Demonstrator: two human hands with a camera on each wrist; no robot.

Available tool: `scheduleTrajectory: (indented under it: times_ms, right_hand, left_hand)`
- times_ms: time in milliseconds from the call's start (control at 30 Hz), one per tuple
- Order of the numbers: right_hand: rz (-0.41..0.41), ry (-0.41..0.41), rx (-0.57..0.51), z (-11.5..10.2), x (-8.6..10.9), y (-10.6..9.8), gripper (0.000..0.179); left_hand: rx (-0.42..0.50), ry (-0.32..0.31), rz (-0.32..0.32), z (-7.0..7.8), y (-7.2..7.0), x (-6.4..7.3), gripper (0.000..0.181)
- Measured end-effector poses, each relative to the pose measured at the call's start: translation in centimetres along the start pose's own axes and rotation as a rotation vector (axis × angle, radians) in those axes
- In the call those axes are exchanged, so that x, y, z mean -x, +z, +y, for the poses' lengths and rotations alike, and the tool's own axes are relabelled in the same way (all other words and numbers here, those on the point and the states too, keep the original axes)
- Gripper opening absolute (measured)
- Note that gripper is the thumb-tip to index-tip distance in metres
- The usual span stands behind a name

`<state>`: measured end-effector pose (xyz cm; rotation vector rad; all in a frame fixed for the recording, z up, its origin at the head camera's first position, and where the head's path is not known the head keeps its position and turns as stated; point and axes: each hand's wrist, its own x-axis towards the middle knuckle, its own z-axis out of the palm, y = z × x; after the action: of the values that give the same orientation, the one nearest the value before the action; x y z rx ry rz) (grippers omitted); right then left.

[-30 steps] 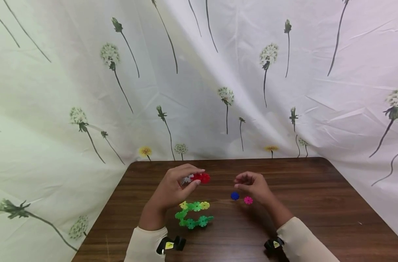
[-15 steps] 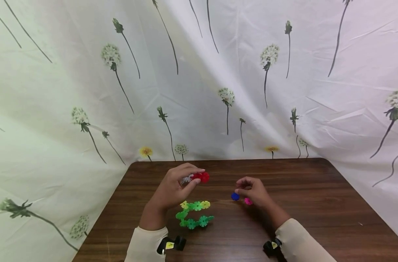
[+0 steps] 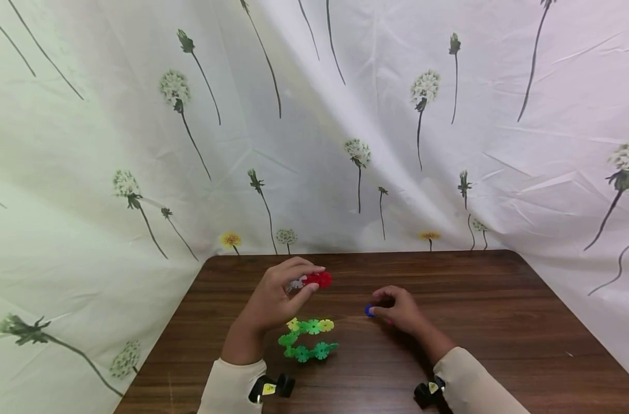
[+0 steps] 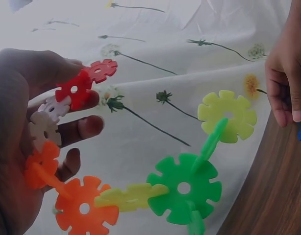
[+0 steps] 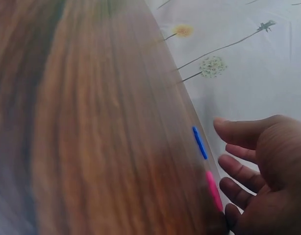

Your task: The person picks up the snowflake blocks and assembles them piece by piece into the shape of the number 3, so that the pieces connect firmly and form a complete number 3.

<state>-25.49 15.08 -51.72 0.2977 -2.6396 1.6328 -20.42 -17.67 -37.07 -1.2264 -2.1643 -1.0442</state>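
My left hand (image 3: 270, 302) pinches a red flower-shaped linking disc (image 4: 74, 89) between thumb and fingers. It belongs to a chain of slotted plastic discs. White, orange, yellow and green discs (image 4: 184, 171) follow on, and the green and yellow part (image 3: 311, 326) shows below the hand in the head view. My right hand (image 3: 403, 313) is low over the table, its fingers loosely bent, with the thumb tip overlapping a blue disc (image 3: 368, 310). In the right wrist view the fingers are spread beside the blue disc and a pink disc (image 5: 214, 191). The right hand mostly hides the pink disc in the head view.
The brown wooden table (image 3: 480, 322) has rounded far corners. Behind it hangs a white cloth (image 3: 314, 144) printed with dandelions, reaching down to the far edge. Black camera straps (image 3: 271, 386) sit on both wrists, over cream sleeves (image 3: 231, 388).
My right hand has lowered and shifted slightly toward me, down to the blue disc, covering more of the blue and pink discs. The left hand and its chain have stayed almost still.
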Motion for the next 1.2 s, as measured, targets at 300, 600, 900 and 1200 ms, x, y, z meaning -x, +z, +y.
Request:
scheduleTrajectory:
  times_ms: [300,600,900,1200]
  right_hand:
    - [0.013,-0.101,0.18,0.1,0.2,0.4,0.03]
    - [0.016,-0.097,0.283,0.2,0.2,0.7,0.024]
    - [0.015,-0.101,0.313,0.0,0.4,0.9,0.017]
    - [-0.003,-0.055,0.299,-0.5,0.4,1.0,0.015]
  left_hand:
    - [0.004,0.061,0.086,-0.5,0.6,0.0,0.03]
    - [0.027,0.094,0.124,-0.3,0.9,-0.2,0.032]
    - [0.035,0.089,0.177,-0.2,1.2,-0.3,0.035]
    - [0.039,0.086,0.221,-0.2,1.9,-0.5,0.036]
